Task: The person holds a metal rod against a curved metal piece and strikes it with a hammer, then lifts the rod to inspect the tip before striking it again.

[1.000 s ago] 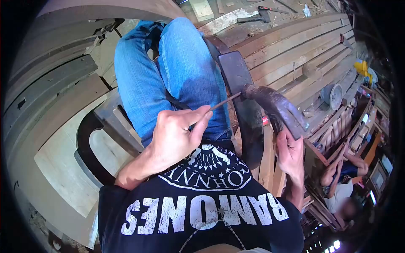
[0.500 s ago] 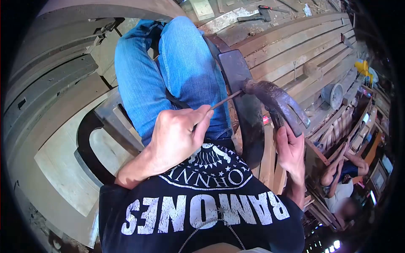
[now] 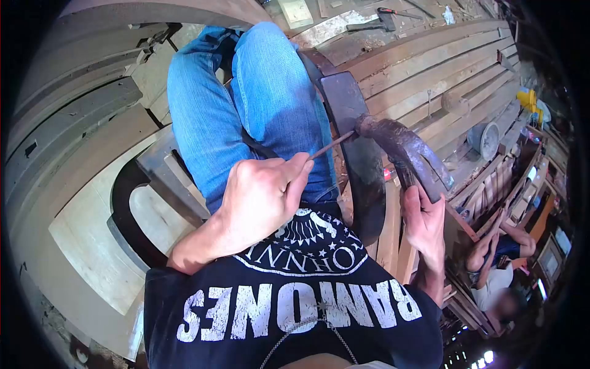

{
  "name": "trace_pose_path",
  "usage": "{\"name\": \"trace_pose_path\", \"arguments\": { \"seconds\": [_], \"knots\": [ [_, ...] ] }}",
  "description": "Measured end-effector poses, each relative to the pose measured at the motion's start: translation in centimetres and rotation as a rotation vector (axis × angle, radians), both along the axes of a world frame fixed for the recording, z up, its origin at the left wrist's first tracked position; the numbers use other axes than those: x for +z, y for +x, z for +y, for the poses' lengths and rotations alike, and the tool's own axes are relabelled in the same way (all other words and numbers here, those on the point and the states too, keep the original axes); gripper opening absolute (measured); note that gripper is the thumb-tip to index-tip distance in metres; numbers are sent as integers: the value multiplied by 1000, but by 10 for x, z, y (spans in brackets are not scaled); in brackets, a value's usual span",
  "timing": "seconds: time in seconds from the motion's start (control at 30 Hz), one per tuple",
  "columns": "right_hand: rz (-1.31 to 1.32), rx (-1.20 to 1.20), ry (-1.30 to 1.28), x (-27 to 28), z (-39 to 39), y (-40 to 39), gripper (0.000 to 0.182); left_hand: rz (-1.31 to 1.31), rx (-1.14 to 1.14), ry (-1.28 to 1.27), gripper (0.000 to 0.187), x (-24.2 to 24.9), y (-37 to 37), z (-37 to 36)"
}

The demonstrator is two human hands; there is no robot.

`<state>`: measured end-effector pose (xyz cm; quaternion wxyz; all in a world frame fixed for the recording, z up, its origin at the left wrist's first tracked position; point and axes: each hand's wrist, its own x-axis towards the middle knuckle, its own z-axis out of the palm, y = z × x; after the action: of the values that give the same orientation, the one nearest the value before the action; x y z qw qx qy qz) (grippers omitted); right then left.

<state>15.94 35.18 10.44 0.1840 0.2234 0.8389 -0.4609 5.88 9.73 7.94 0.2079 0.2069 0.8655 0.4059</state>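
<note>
My left hand [image 3: 261, 190] is closed around a thin metal rod [image 3: 332, 146], which slants up and right over the dark wooden armrest [image 3: 345, 101]. The rod's far tip is beside the face of a claw hammer [image 3: 399, 136]. Whether tip and hammer touch, I cannot tell. My right hand [image 3: 424, 215] grips the hammer by its handle, just below the head, with the claw toward the right. The armrest runs along the right side of my jeans [image 3: 273, 86]. Another curved dark armrest [image 3: 123, 203] stands at my left.
Long wooden slats [image 3: 430, 67] stretch to the upper right, with a round pale container [image 3: 485, 140] near their end. A hatchet [image 3: 386, 23] and a red-handled tool [image 3: 399, 12] lie at the top. Another person [image 3: 495, 283] sits at the lower right.
My left hand has shifted very slightly to the right with the rod. The hammer and my right hand are almost where they were.
</note>
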Motion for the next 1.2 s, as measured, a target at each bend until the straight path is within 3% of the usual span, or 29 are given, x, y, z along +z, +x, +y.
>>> {"name": "trace_pose_path", "arguments": {
  "seconds": [0.13, 0.23, 0.33, 0.43, 0.87, 0.93, 1.2],
  "knots": [
    [30, 77, 92, 1, 0, -2, 15, 9, -14, 1, 14, -3, -1, -1],
    [-11, -9, 23, 2, -2, -1, 16, -2, -11, 7, 14, -4, 0, -1],
    [-25, 111, 124, 4, 1, -3, 18, -16, -6, 30, 13, -7, 0, -2],
    [23, -4, 55, 1, -4, -1, 20, -50, 3, 38, 13, -7, -2, -4],
    [-39, 122, 110, -1, 1, -3, 19, -168, -19, 40, 12, -6, -8, -4],
    [79, 14, 27, -1, -5, -3, 20, -178, -10, 44, 13, -7, -6, -5],
    [4, 64, 58, 2, -4, -4, 23, -214, -15, 38, 13, -6, -7, -5]
  ]
}}
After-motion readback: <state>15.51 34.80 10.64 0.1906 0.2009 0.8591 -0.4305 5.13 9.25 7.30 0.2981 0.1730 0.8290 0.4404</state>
